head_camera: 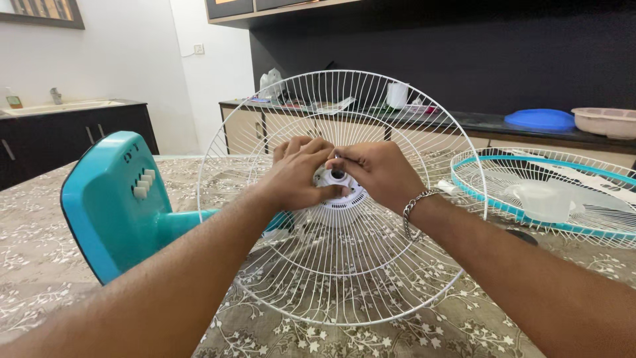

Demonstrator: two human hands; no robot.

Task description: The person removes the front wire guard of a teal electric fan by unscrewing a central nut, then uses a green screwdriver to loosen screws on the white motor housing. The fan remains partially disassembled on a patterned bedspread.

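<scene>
Both hands meet at the middle of a round white wire guard [344, 265] that stands up on the worktop [40, 265]. The left hand [298, 174] has its grip closed around the small white plastic hub [341, 192] at the centre of the guard. The right hand [377, 171] pinches the same hub from the other side, fingers bent tight on it. A metal chain bracelet [414, 205] sits on the right wrist.

The guard is already on the fan body. The other wire guard [563, 199], with a blue-green rim and a pale see-through blade lying in it, still waits flat on the worktop to the right. So the fan looks only partly put together.

The guard is made of thin, hard wires spreading out like sun rays. To the left lies the fan's base [112, 205], smooth blue-green plastic with small white buttons. A soft cloth with tiny flowers covers the worktop.
</scene>
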